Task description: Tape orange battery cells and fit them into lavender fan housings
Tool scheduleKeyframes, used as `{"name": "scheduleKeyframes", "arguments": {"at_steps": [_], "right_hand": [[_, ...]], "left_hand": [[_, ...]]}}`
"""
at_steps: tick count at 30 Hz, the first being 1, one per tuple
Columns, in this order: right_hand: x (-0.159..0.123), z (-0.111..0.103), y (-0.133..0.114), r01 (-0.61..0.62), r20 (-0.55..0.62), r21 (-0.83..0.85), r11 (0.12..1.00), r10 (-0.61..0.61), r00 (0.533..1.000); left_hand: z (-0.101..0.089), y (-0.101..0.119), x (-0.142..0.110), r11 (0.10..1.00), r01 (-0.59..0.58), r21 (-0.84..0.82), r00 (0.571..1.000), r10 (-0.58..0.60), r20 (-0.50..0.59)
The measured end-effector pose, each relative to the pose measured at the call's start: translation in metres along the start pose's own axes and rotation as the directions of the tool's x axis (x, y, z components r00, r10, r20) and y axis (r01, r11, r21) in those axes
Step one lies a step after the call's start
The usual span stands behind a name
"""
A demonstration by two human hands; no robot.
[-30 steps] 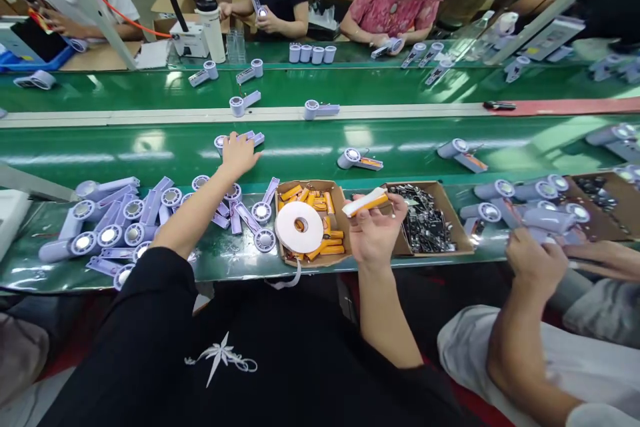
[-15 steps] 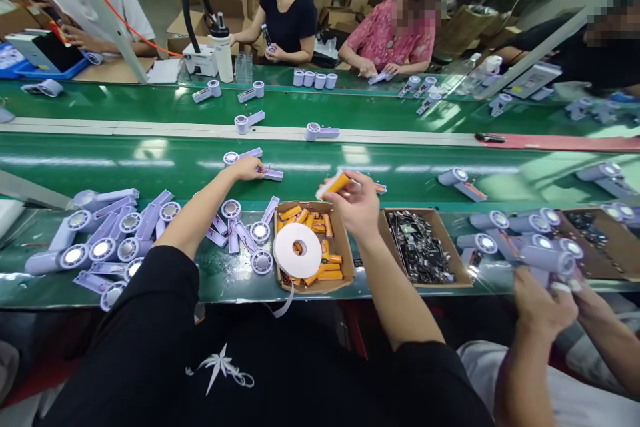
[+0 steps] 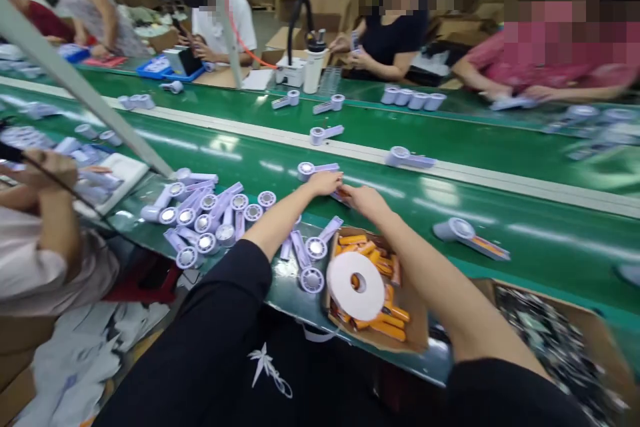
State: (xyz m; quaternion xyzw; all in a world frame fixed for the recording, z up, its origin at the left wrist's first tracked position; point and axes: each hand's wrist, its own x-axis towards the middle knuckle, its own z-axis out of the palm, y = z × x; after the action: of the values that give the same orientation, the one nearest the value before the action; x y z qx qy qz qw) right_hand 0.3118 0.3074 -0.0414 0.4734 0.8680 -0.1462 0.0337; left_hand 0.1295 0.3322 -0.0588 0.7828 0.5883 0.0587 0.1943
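Note:
My left hand (image 3: 326, 183) is closed at a lavender handheld-fan housing (image 3: 336, 195) on the green conveyor, covering most of it. Close beside it, my right hand (image 3: 369, 203) pinches an orange battery (image 3: 344, 192) at the housing's handle; the fingers hide how far in it sits. Just behind my left hand lies another lavender fan housing (image 3: 306, 170). In front of my hands, a cardboard box (image 3: 415, 320) holds several orange batteries (image 3: 391, 328), with a white tape roll (image 3: 340, 283) on top.
Several fan housings (image 3: 205, 220) are heaped on the left. A housing with an orange battery (image 3: 463, 233) lies on the conveyor (image 3: 400, 213) at right. A box of circuit boards (image 3: 550, 340) stands nearer right. Co-workers sit across the line and at left; a slanted metal post (image 3: 100, 100) rises there.
My right hand has moved to my left hand, bringing the orange battery to the fan housing. The view has swung left, showing more of the left side.

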Motion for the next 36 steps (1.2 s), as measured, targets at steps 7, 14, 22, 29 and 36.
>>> {"name": "scheduleKeyframes", "arguments": {"at_steps": [7, 14, 22, 29, 36], "right_hand": [[0.023, -0.004, -0.017, 0.025, 0.193, -0.209, 0.978, 0.016, 0.981], [-0.128, -0.020, 0.013, 0.092, -0.263, 0.303, 0.948, -0.009, 0.965], [-0.314, 0.040, -0.011, 0.017, -0.263, 0.766, 0.643, 0.290, 0.920], [-0.299, 0.054, -0.082, -0.018, -0.034, 0.886, 0.464, 0.103, 0.994], [-0.256, 0.057, -0.116, 0.136, -0.040, 0.780, 0.611, -0.168, 0.985]], "left_hand": [[-0.013, 0.022, -0.007, 1.000, 0.027, 0.009, 0.998, -0.027, 0.063], [-0.021, 0.058, -0.091, 0.950, -0.310, -0.038, 0.951, 0.310, -0.010], [0.016, 0.076, -0.219, 0.621, -0.783, 0.040, 0.601, 0.738, 0.305], [-0.011, 0.076, -0.240, 0.761, -0.637, 0.123, 0.749, 0.648, -0.135], [-0.016, 0.033, -0.255, 0.832, -0.494, 0.252, 0.705, 0.553, -0.445]]}}
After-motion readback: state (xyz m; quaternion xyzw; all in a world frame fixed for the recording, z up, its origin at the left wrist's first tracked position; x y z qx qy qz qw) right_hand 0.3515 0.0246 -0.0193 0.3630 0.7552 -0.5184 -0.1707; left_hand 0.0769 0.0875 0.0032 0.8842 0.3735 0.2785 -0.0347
